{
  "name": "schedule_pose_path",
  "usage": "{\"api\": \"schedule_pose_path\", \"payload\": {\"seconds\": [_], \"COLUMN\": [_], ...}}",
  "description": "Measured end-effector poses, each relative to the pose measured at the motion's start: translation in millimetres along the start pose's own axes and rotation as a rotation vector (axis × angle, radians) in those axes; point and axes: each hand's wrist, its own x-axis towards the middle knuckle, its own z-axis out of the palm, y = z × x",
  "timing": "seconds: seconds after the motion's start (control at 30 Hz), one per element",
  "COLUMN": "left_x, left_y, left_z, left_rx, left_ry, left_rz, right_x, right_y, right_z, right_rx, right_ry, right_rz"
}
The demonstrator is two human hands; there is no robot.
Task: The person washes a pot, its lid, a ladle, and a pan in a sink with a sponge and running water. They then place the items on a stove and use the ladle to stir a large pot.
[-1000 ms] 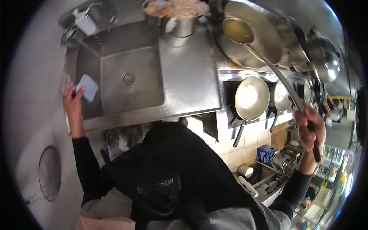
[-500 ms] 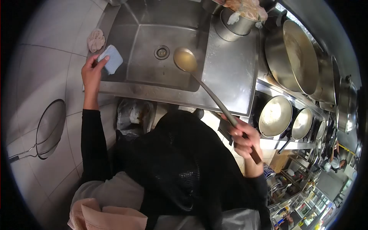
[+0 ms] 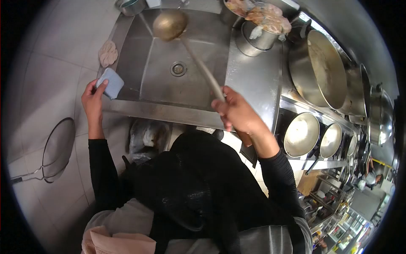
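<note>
A long-handled metal ladle (image 3: pixel 170 26) hangs over the far part of the steel sink (image 3: pixel 190 91), its bowl near the back wall of the basin and slightly blurred. My right hand (image 3: pixel 239 111) grips its handle, and the brown end of the handle sticks out below the wrist. At the sink's left edge, my left hand (image 3: pixel 94 95) pinches a light blue sponge (image 3: pixel 111 84) between thumb and fingers. Just above the sponge, a crumpled beige cloth (image 3: pixel 108 53) lies on the sink's rim.
On the right drainboard stands a metal pot (image 3: pixel 258 40) with plastic-wrapped contents on it. Farther right are a large tilted stockpot (image 3: pixel 323 70) and frying pans (image 3: pixel 302 134) on the stove. A strainer (image 3: pixel 59 150) hangs at left. Below the sink is a lined bin (image 3: pixel 149 137).
My right hand has moved up and left, carrying the ladle's bowl from the basin's middle to its far end. My left hand with the sponge has shifted slightly left and down.
</note>
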Motion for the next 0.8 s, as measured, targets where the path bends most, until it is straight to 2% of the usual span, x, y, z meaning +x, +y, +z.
{"api": "schedule_pose_path", "payload": {"seconds": [0.03,0.1,0.13,0.17,0.23,0.27,0.3,0.37,0.43,0.5,0.53,0.57,0.6,0.63,0.7,0.8], "left_x": [2,7,12,12,11,10,10,11,15,25,29,29,29,29,26,18], "left_y": [1,1,-5,-2,9,13,18,27,26,23,25,31,37,42,53,61], "left_z": [0,1,-1,-1,-4,-5,-5,1,8,24,35,50,60,69,84,94], "left_rx": [-0.01,0.054,0.037,0.034,0.054,0.055,0.093,0.18,0.152,0.046,0.014,-0.01,0.015,0.045,0.046,0.086], "left_ry": [-0.013,0.1,0.117,0.12,0.156,0.156,0.186,0.211,0.182,0.102,0.059,0.032,0.018,0.013,-0.031,-0.08], "left_rz": [0.01,0.018,0.041,0.037,0.129,0.128,0.121,0.133,0.13,0.138,0.167,0.185,0.18,0.172,0.213,0.267], "right_x": [-8,-31,-49,-77,-121,-148,-175,-226,-263,-286,-291,-285,-281,-273,-258,-245], "right_y": [9,23,25,11,45,77,48,18,-4,3,10,5,19,14,26,36], "right_z": [-1,-6,-14,-23,-60,-96,-105,-129,-163,-215,-246,-258,-282,-280,-302,-314], "right_rx": [0.003,-0.412,-0.373,-0.391,-0.534,-0.409,-0.281,-0.344,-0.574,-0.63,-0.741,-0.696,-0.779,-0.607,-0.47,-0.295], "right_ry": [0.018,0.212,0.284,0.383,0.722,0.833,0.897,0.955,1.021,1.029,0.994,0.992,0.973,0.974,0.865,0.831], "right_rz": [-0.006,-0.266,-0.308,-0.155,-0.361,-0.311,-0.196,-0.097,0.11,0.136,0.199,0.275,0.252,0.26,0.194,0.19]}}
